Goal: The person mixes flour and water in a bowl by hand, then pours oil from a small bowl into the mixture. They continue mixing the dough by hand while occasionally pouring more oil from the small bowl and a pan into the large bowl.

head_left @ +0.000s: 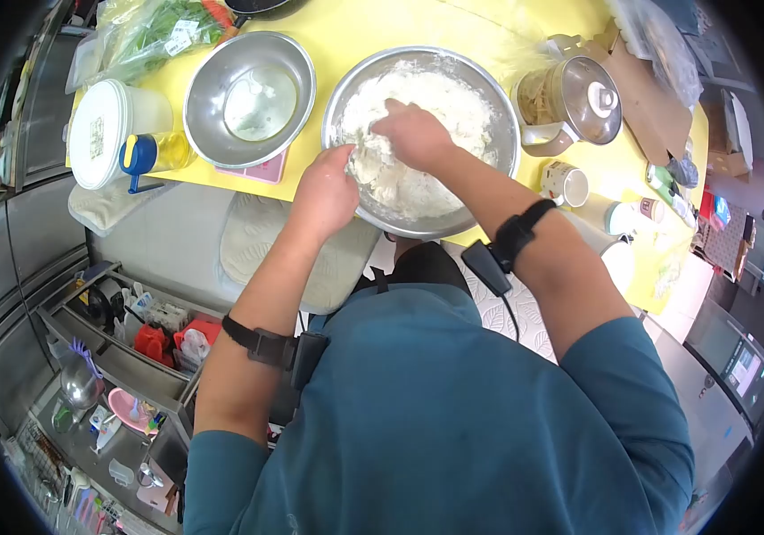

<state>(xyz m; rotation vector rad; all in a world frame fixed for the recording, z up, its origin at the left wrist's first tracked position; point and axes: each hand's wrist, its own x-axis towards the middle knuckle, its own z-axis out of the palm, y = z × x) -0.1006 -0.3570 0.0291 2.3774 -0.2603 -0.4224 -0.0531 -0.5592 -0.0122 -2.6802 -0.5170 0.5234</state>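
Observation:
A large steel mixing bowl (pixel 510 169) holds shaggy, floury dough (pixel 431 98). My right hand (pixel 413 134) is down in the dough, its fingers bent into the clumps and their tips partly buried. At the bowl's left edge, my left hand (pixel 327 192) is closed on the rim, with the thumb side toward the dough. To the left, a second steel bowl (pixel 297 80) holds a shallow pool of clear, yellowish liquid and rests partly over a pink kitchen scale (pixel 262 169).
Left on the yellow table (pixel 337 22) are a white lidded tub (pixel 101 134), a blue-capped oil jug (pixel 155 153) and bagged greens (pixel 168 31). At right stand a steel-lidded pot (pixel 583 98), a patterned mug (pixel 565 183) and cardboard (pixel 649 98). An open drawer (pixel 132 339) sits lower left.

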